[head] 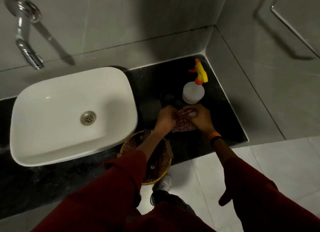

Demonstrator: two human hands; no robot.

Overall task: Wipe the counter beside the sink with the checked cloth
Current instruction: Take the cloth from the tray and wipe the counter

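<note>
A red-and-white checked cloth hangs bunched between both hands, just above the black counter to the right of the white sink. My left hand grips the cloth's left side. My right hand pinches its upper right part. Both arms wear dark red sleeves, and the right wrist carries an orange band.
A clear spray bottle with a yellow and orange trigger stands at the counter's back, with a black tray next to it. A wicker basket sits at the front edge. A chrome tap juts from the wall. Grey walls close the back and right.
</note>
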